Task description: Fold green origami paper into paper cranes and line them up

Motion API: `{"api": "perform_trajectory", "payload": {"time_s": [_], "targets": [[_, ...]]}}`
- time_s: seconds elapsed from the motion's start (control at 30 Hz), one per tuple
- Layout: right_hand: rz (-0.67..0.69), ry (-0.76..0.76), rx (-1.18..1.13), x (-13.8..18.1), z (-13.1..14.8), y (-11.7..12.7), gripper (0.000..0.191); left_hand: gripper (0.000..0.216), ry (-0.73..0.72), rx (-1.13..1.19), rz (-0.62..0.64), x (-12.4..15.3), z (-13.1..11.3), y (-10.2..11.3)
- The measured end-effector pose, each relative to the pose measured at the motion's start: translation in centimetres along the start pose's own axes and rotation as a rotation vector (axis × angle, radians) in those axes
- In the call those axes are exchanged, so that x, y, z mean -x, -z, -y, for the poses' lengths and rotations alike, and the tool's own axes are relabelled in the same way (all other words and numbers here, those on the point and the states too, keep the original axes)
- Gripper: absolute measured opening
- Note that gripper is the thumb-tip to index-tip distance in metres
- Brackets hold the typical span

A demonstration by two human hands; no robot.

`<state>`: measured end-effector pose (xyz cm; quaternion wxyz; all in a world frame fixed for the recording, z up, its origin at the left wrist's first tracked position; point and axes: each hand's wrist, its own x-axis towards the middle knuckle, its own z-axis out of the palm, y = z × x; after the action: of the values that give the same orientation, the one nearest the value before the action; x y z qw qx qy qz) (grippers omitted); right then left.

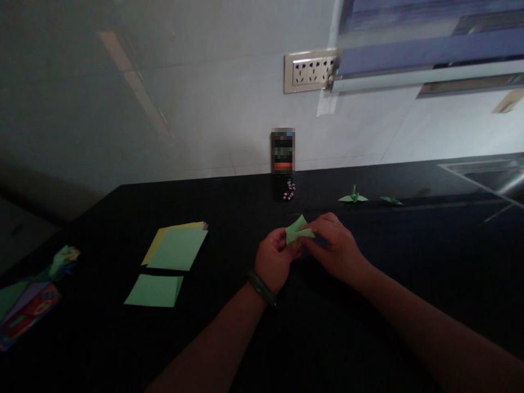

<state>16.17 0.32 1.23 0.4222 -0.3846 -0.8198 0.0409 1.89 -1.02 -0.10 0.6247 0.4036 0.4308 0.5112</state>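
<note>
Between my two hands is a small piece of folded green paper (295,231), with flaps standing up from it. My left hand (273,259) is closed, its thumb and fingers pinching the paper's lower left part; a dark bangle circles that wrist. From the other side my right hand (335,245) pinches the paper's right flap, and a thin ring shows on one finger. Farther back on the black counter stands a finished green paper crane (353,196), wings spread. Beside it lies another green folded paper piece (392,201), too small to make out fully.
Left of my hands lie a stack of coloured paper sheets (178,248) and a cut green sheet (154,290). A colourful packet (30,311) is at the far left. A phone-like object (283,152) leans on the wall below a socket panel (310,72). The sink edge (470,177) is at right.
</note>
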Motion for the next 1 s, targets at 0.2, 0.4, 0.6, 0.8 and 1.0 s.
{"api": "perform_trajectory", "payload": {"time_s": [0.2, 0.4, 0.6, 0.8, 1.0], "targets": [[-0.008, 0.037, -0.052, -0.2, 0.4, 0.1, 0.009, 0.013, 0.010, -0.124, -0.063, 0.0, -0.1, 0.0], [-0.030, 0.197, -0.021, 0.1, 0.6, 0.0, 0.015, 0.019, 0.014, 0.032, -0.056, 0.1, 0.0, -0.1], [0.020, 0.228, 0.063, 0.5, 0.4, -0.1, 0.016, 0.017, 0.051, 0.209, -0.027, 0.0, 0.0, -0.1], [0.006, 0.202, 0.161, 0.6, 0.8, -0.1, 0.022, 0.020, 0.041, 0.278, -0.024, 0.0, -0.2, -0.2], [0.039, 0.270, 0.230, 0.3, 1.3, 0.2, 0.019, 0.020, 0.041, 0.271, -0.051, -0.1, -0.3, -0.1]]}}
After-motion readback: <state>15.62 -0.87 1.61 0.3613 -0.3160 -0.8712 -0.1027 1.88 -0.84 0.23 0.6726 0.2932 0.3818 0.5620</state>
